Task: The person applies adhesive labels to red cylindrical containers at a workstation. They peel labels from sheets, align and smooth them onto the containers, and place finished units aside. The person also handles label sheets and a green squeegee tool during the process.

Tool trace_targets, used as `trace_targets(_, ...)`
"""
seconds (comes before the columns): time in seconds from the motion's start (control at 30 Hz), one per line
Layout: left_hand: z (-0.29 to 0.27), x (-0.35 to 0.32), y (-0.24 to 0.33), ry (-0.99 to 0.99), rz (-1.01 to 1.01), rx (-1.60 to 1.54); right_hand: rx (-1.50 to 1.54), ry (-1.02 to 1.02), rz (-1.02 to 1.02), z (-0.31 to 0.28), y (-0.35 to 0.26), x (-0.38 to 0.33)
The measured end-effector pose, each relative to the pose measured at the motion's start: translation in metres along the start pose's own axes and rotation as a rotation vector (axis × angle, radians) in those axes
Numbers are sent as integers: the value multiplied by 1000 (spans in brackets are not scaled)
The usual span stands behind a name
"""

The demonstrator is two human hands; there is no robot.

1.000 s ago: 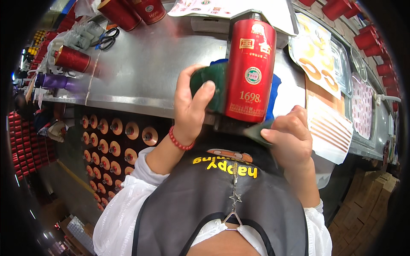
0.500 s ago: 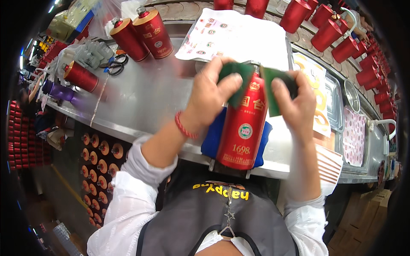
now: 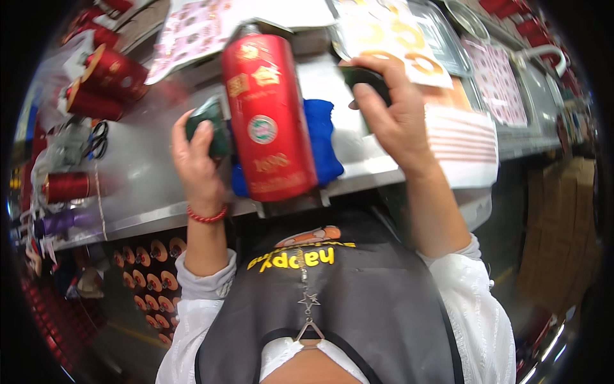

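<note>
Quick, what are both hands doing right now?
Left hand: closed on a dark green pad, left of the red bottle.
Right hand: closed on a dark pad, clear of the bottle.

On the grey metal tabletop (image 3: 144, 176), two red cylindrical bottles with tan shoulders (image 3: 115, 72) sit side by side at upper left. Below them are black-handled scissors (image 3: 98, 139), another red cylindrical bottle (image 3: 69, 186) and a purple bottle (image 3: 59, 223). To the right are a white sheet with gold rings (image 3: 409, 40), a pink-patterned sheet (image 3: 497, 83), a round metal bowl (image 3: 467, 20) and a white sheet with brown stripes (image 3: 462, 150). Stacked brown cardboard boxes (image 3: 556, 224) stand at far right; rows of tan-topped bottles (image 3: 153, 281) show below the tabletop.
</note>
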State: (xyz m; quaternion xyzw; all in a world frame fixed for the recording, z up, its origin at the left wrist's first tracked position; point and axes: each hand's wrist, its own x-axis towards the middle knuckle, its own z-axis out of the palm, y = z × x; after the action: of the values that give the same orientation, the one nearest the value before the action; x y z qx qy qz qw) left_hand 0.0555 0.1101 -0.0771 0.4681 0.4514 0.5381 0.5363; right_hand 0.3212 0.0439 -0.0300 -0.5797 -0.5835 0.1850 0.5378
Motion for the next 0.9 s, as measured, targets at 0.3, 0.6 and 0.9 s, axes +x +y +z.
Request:
trace_targets(0.3,-62,-6,-29,75,409,989,-831,-259,-28,-178,41,-106)
trace_targets(0.6,-13,-55,-14,-140,616,534,-865,-35,-87,-162,46,-139)
trace_targets(0.9,-5,-65,-10,-271,804,879,-741,-122,-65,-147,45,-135)
